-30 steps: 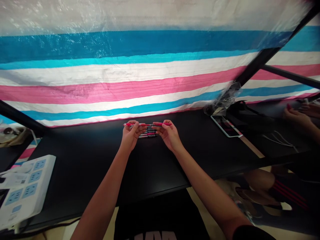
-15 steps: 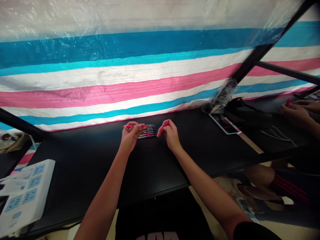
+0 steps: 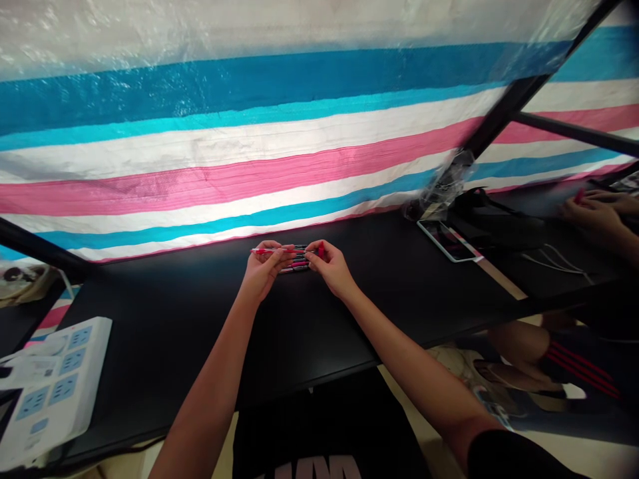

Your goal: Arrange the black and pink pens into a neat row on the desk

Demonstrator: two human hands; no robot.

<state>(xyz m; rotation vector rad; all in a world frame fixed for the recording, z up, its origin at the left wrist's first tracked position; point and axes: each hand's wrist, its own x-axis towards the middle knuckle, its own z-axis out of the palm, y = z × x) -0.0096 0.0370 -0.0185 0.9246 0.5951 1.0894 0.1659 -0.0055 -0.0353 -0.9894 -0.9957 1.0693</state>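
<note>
Slim red plastic pen [image 3: 272,251] lies level, pinched by the left hand [image 3: 263,271] fingers above the matte black table [image 3: 164,319]. Right hand [image 3: 330,267] fingers pinch a small red cap [image 3: 320,249] beside stacked pens [image 3: 297,259].

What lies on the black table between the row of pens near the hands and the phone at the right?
In the head view, the black table is bare between the row of pens and the phone; only the right hand is beside the pens.
</note>
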